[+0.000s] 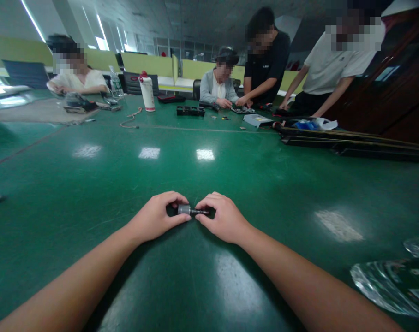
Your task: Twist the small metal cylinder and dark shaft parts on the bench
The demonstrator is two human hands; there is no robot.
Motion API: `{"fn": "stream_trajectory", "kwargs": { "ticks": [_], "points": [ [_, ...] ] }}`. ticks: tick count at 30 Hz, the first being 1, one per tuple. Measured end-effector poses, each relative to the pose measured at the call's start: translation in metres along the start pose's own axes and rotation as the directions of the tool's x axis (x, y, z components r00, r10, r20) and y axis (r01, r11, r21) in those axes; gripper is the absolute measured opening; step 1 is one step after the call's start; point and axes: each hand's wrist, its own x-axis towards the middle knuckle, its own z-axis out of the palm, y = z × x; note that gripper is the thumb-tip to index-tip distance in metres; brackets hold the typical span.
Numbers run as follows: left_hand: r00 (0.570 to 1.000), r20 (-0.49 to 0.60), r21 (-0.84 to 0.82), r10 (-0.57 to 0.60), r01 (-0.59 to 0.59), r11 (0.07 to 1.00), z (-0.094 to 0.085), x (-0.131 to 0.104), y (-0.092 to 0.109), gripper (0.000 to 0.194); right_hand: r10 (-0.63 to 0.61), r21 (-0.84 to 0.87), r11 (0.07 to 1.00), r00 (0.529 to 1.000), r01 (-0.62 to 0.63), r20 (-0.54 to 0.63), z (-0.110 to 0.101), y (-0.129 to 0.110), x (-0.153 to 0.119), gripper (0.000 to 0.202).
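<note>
My left hand (161, 214) pinches a short grey metal cylinder (184, 210) between thumb and fingers. From the cylinder's right end runs a thin dark ribbed shaft (197, 212), which my right hand (221, 216) grips with thumb and fingertips. The two parts lie in one line, low over the green table (175, 170). Whether they are one piece or two joined parts I cannot tell. My fingers cover some of both ends.
A clear plastic bottle (396, 283) lies at the right front. Farther back stand a white tumbler (147, 94) and a black part (190, 111). A silver box (258, 120) and long dark strips (334, 138) are at the back right. Several people sit or stand along the far side.
</note>
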Motion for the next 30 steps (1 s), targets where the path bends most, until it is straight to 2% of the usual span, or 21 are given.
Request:
{"fn": "stream_trajectory", "kwargs": {
  "ticks": [13,22,25,30],
  "points": [
    [0.998,0.004,0.03,0.066,-0.066,0.997,0.0,0.0,-0.005,0.029,-0.038,0.0,0.999,0.999,0.038,-0.036,0.001,0.003,-0.003,0.01],
    [0.996,-0.002,0.034,0.092,-0.092,0.995,0.0,-0.001,-0.004,0.028,-0.079,-0.17,0.983,0.993,0.064,-0.088,0.006,-0.003,-0.01,0.01],
    [0.995,-0.008,0.037,0.095,-0.095,0.995,0.001,-0.001,-0.005,0.027,-0.043,-0.242,0.97,0.995,0.021,-0.087,0.009,-0.012,-0.014,0.011],
    [0.995,-0.008,0.044,0.102,-0.101,0.994,0.001,0.0,-0.006,0.025,0.074,-0.373,0.92,0.989,-0.117,-0.129,0.017,-0.029,-0.014,0.011]
  ]
}}
